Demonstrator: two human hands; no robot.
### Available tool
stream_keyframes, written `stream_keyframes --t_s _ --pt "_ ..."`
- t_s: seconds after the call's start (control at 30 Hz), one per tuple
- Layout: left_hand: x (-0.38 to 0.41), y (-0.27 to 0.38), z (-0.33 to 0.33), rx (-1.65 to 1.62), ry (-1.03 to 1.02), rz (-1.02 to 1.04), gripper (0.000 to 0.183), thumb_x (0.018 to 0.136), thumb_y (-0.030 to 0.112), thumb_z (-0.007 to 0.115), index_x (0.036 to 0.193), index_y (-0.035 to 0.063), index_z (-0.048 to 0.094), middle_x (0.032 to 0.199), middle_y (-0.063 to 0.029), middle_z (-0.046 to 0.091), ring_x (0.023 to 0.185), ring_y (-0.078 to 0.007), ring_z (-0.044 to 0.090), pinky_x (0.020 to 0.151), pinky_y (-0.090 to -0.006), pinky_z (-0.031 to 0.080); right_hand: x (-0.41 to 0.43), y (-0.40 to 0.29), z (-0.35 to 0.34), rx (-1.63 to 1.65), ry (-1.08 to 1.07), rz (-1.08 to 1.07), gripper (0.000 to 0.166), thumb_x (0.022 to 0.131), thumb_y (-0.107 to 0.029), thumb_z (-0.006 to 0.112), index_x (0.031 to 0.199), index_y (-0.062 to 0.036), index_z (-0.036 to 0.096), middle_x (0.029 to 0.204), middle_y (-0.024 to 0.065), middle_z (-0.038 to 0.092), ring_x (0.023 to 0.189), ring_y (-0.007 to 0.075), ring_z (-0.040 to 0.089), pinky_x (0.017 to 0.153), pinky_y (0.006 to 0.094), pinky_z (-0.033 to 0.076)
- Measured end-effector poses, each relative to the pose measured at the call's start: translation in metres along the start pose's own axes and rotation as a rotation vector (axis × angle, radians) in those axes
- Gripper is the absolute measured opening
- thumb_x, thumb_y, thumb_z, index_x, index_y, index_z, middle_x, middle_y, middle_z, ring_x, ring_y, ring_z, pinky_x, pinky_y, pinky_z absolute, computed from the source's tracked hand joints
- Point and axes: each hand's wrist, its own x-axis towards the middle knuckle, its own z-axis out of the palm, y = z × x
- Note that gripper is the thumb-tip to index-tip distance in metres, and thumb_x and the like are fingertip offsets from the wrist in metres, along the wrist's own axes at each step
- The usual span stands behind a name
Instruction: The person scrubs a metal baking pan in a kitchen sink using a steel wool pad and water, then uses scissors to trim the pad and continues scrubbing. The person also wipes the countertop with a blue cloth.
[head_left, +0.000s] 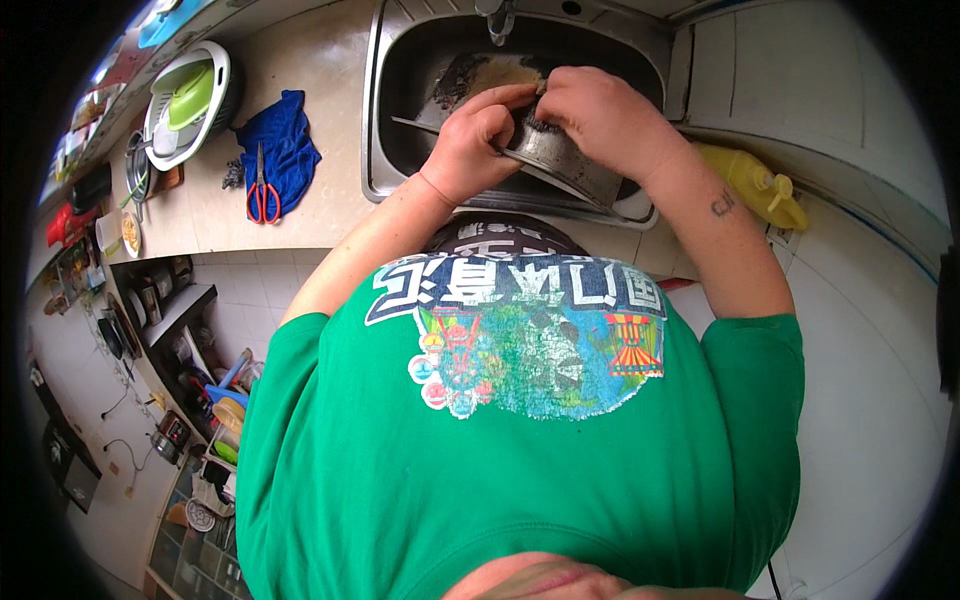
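A grimy sheet-metal piece (566, 157) with a projecting flange is tilted inside the stainless steel sink (371, 150). Brown and black stains cover its far face. My left hand (476, 139) grips it at the flange, thumb bent over the near side. Against the metal, the fingers of my right hand (600, 112) are pinched together on a dark, wiry scouring pad (546, 124), mostly hidden under them. Both hands are close together, their fingertips nearly meeting. Above the sink's far side is a metal faucet (499, 22).
On the counter (330, 150) to the left, red-handled scissors (262, 191) lie across a blue cloth (289, 135), beside a grey scouring pad (232, 174). Farther left stands a white basket (223, 67) holding a green bowl (191, 97). A yellow plastic container (739, 176) stands right of the sink.
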Motion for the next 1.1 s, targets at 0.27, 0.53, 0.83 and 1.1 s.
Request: stream_keyframes --t_s 0.27,0.53,0.83,1.1 --pt "0.000 -0.004 -0.002 -0.019 0.012 -0.013 0.041 0.059 -0.006 0.076 0.066 0.0068 0.037 0.126 -0.0192 0.061 0.110 -0.0294 0.064 0.079 -0.0296 0.051 -0.005 0.016 -0.005 -0.052 0.086 -0.048 0.011 0.078 -0.005 0.062 0.088 -0.0062 0.065 0.087 0.0104 0.059 0.086 0.0310 0.060 0.075 0.0399 0.050" --pt "-0.004 -0.014 -0.014 -0.069 0.097 -0.081 0.034 0.059 -0.012 0.068 0.065 0.0040 0.038 0.125 -0.0170 0.062 0.110 -0.0275 0.064 0.081 -0.0278 0.052 -0.038 0.004 0.013 0.344 0.204 0.081 0.009 0.079 -0.006 0.066 0.088 -0.0044 0.068 0.088 0.0108 0.064 0.087 0.0286 0.063 0.077 0.0353 0.051" --pt "-0.022 -0.060 -0.002 -0.072 0.098 -0.183 0.031 0.066 -0.009 0.069 0.068 0.0042 0.042 0.129 -0.0174 0.058 0.116 -0.0312 0.059 0.094 -0.0325 0.050 -0.037 -0.001 0.025 0.330 0.108 0.120 0.009 0.080 -0.004 0.066 0.089 -0.0022 0.067 0.088 0.0096 0.064 0.084 0.0258 0.062 0.075 0.0330 0.051" --pt "-0.028 -0.024 -0.022 0.349 -0.150 -0.263 0.019 0.067 -0.001 0.069 0.079 0.0041 0.057 0.128 -0.0178 0.058 0.102 -0.0330 0.064 0.084 -0.0373 0.055 0.001 0.003 0.055 0.079 0.113 0.104 0.010 0.083 -0.011 0.061 0.090 -0.0066 0.067 0.090 0.0123 0.063 0.088 0.0331 0.061 0.077 0.0419 0.050"
